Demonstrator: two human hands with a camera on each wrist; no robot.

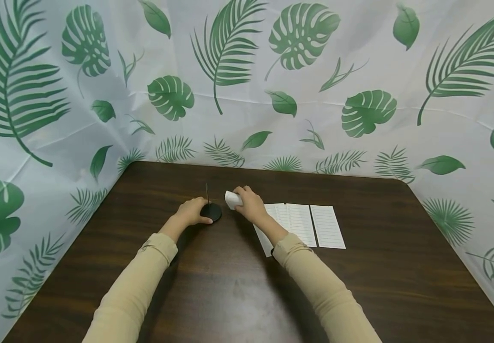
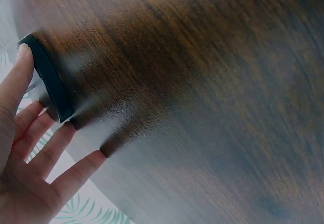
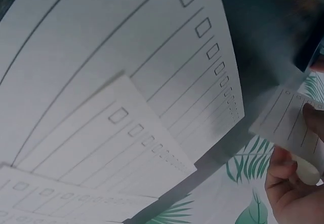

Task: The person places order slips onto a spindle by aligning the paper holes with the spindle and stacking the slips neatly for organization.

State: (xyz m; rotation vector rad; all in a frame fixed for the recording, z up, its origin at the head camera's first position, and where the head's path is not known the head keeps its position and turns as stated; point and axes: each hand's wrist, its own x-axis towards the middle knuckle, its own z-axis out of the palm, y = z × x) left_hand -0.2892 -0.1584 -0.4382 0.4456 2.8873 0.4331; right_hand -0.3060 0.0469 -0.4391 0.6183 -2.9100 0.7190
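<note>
My left hand (image 1: pixel 190 212) grips a black round base (image 1: pixel 214 212) with a thin upright spike (image 1: pixel 207 193), a bill spike, standing on the table. In the left wrist view the thumb presses one edge of the base (image 2: pixel 48 79), and the spread fingers lie at its other side. Just to the right, my right hand (image 1: pixel 252 206) pinches a white slip of paper (image 1: pixel 232 199), curled at its free end. The right wrist view shows printed lines and small checkboxes on this slip (image 3: pixel 286 115), with the thumb over its face. The slip is apart from the spike.
Several white lined checklist sheets (image 1: pixel 327 226) lie side by side and partly overlapping under and beyond the right forearm. The dark wooden table (image 1: pixel 384 267) backs onto a white curtain (image 1: pixel 247 124) printed with green leaves.
</note>
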